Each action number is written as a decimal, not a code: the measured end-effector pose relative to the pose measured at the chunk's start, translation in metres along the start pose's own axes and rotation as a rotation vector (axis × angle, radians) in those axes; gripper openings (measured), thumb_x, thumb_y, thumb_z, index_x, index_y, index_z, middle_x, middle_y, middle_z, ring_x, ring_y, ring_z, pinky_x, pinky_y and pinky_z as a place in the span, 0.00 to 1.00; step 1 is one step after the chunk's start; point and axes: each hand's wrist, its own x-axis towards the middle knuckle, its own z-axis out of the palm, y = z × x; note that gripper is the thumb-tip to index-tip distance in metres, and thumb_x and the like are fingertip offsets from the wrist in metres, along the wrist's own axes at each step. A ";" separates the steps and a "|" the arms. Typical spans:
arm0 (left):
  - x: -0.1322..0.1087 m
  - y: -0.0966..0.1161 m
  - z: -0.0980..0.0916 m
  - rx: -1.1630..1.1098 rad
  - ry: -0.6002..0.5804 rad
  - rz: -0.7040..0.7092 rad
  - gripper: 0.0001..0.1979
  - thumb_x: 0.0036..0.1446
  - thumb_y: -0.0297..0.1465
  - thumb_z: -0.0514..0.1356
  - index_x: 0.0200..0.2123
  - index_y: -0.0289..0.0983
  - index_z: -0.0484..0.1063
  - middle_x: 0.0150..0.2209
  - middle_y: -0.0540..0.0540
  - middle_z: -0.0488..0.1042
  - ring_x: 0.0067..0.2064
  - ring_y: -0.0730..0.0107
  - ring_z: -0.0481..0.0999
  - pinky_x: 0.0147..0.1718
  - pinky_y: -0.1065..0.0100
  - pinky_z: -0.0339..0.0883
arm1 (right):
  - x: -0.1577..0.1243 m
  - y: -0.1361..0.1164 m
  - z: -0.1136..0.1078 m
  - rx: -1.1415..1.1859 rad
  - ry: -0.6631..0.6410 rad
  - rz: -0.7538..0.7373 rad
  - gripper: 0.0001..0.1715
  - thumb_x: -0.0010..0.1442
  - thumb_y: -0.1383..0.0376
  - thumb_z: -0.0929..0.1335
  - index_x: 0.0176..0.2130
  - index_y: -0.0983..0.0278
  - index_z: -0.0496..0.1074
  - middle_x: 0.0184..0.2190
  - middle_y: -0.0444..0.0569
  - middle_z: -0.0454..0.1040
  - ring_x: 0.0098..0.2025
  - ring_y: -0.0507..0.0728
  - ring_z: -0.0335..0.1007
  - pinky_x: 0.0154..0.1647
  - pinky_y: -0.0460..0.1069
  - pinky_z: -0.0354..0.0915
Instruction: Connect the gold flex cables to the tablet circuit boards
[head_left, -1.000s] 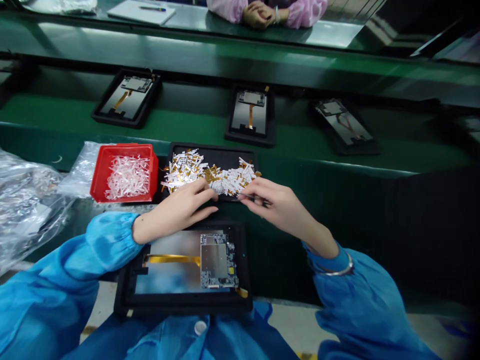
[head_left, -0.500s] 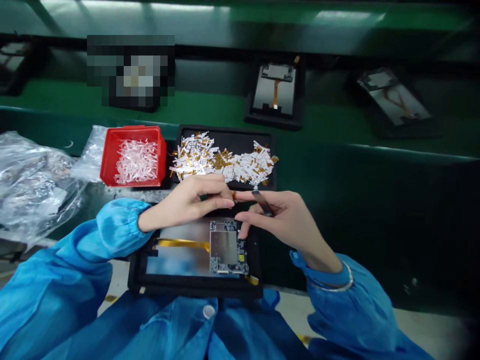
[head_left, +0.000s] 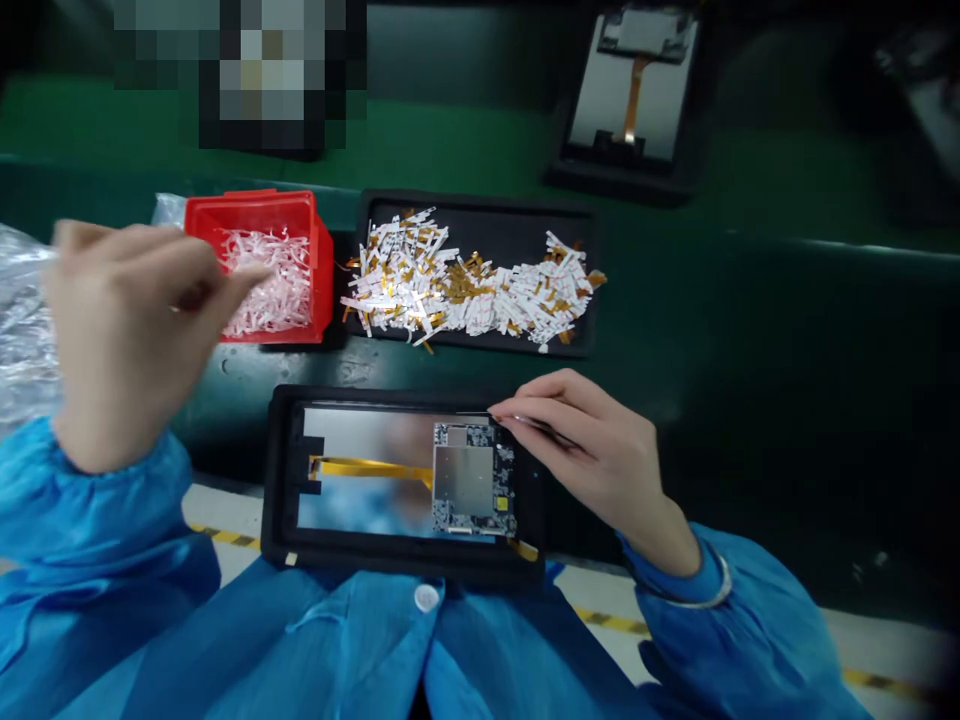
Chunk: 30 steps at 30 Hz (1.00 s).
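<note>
My left hand [head_left: 135,325] is raised at the left, partly in front of the red bin [head_left: 324,270] and blurred by motion. Its fingers are curled in a pinch, and whatever may be between them is hidden. Tweezers [head_left: 551,432] lie in my right hand [head_left: 592,440], whose fingertips are pressed together at the upper right corner of the circuit board [head_left: 465,480]. This board rests on the shiny back of a display panel [head_left: 360,510] in a black tray [head_left: 274,500]. An orange flat cable [head_left: 375,468] runs from the board to the panel's left end.
White strips [head_left: 281,300] fill part of the red bin. A black tray [head_left: 525,215] beside it holds many white and amber strips [head_left: 405,270]. Clear plastic bags [head_left: 26,330] are at the far left. On the green surface beyond stands another panel in a tray [head_left: 630,100].
My left hand has left my right hand and swung left towards the red bin. My right hand's fingers have closed around the tweezers near the board. The view has tilted down.
</note>
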 end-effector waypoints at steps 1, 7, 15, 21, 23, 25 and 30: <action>-0.002 0.010 0.005 -0.073 -0.022 0.032 0.16 0.67 0.34 0.59 0.26 0.37 0.60 0.27 0.54 0.61 0.30 0.76 0.61 0.33 0.65 0.53 | -0.001 0.001 0.002 -0.035 -0.006 -0.021 0.08 0.64 0.71 0.68 0.40 0.60 0.78 0.35 0.47 0.76 0.34 0.51 0.75 0.32 0.45 0.70; -0.016 0.075 0.041 -0.489 -0.209 0.379 0.06 0.67 0.27 0.56 0.45 0.36 0.71 0.40 0.45 0.72 0.42 0.68 0.72 0.39 0.65 0.63 | 0.001 0.002 0.006 -0.126 -0.050 -0.035 0.08 0.65 0.70 0.68 0.40 0.60 0.78 0.35 0.47 0.77 0.33 0.50 0.74 0.28 0.43 0.67; -0.022 0.077 0.054 -0.579 -0.273 0.393 0.08 0.68 0.27 0.54 0.46 0.36 0.72 0.43 0.43 0.70 0.44 0.65 0.70 0.40 0.63 0.61 | 0.004 -0.001 0.005 -0.183 -0.096 -0.048 0.08 0.66 0.69 0.67 0.40 0.61 0.77 0.36 0.47 0.77 0.33 0.49 0.75 0.29 0.43 0.67; -0.022 0.078 0.055 -0.540 -0.307 0.466 0.14 0.69 0.29 0.51 0.54 0.40 0.70 0.49 0.41 0.70 0.45 0.63 0.68 0.40 0.63 0.60 | 0.006 -0.001 0.000 -0.284 -0.197 -0.074 0.14 0.69 0.67 0.63 0.42 0.61 0.78 0.36 0.48 0.75 0.31 0.48 0.72 0.24 0.43 0.63; -0.021 0.079 0.055 -0.498 -0.315 0.505 0.16 0.69 0.28 0.51 0.56 0.40 0.69 0.50 0.40 0.71 0.46 0.61 0.68 0.39 0.62 0.58 | 0.007 -0.002 -0.005 -0.336 -0.252 -0.068 0.17 0.71 0.64 0.61 0.42 0.60 0.79 0.34 0.47 0.71 0.28 0.48 0.68 0.20 0.43 0.57; -0.020 0.080 0.054 -0.456 -0.311 0.528 0.16 0.70 0.28 0.50 0.56 0.40 0.69 0.51 0.40 0.71 0.47 0.61 0.68 0.40 0.62 0.58 | 0.008 -0.003 -0.010 -0.378 -0.326 -0.040 0.19 0.71 0.61 0.59 0.42 0.58 0.79 0.32 0.47 0.68 0.24 0.47 0.62 0.17 0.44 0.50; -0.015 0.088 0.052 -0.394 -0.253 0.569 0.13 0.69 0.27 0.50 0.50 0.37 0.72 0.49 0.40 0.73 0.47 0.61 0.67 0.41 0.62 0.59 | 0.010 0.001 -0.016 -0.316 -0.401 0.020 0.18 0.70 0.59 0.61 0.44 0.56 0.79 0.32 0.47 0.63 0.23 0.48 0.56 0.16 0.45 0.46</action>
